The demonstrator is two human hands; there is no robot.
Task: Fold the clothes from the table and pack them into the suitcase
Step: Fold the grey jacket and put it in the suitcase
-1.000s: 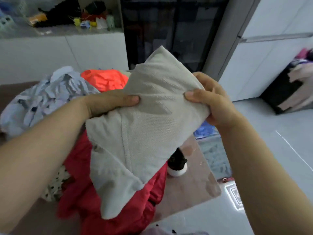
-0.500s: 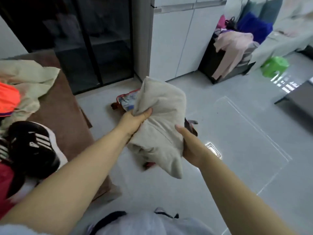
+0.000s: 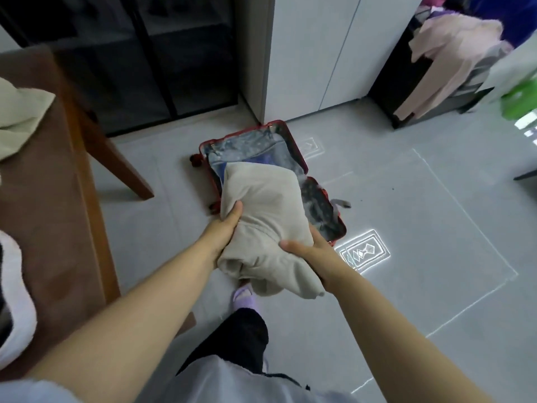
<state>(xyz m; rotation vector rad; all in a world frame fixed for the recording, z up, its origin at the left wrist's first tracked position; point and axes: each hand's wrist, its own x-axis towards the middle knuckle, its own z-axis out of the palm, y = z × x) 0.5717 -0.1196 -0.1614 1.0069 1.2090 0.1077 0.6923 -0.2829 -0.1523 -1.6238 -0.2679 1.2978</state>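
The person holds a folded beige garment in the air with both hands, above the open suitcase. The left hand grips the left edge of the garment: the thumb lies on top and the other fingers are under the fabric, so they are hidden. The right hand grips the near right corner in the same way, thumb on top and fingers below. A loose part of the garment hangs down between the two wrists.

The suitcase lies flat on the grey floor, just beside a white cabinet. Its shell is red and the lining is pale. Some blue clothing already lies inside the far half, partly covered from view by the garment. The near half shows a dark patterned lining, and I cannot tell if something is in it.

The brown table stands at the left, well apart from the suitcase. A cream cloth lies on its far part, and a black and white item is at the left edge of the view. Below the garment one foot in a purple slipper stands on the floor. At the far right, pink clothes hang over a dark rack, and a blurred green thing is near them.
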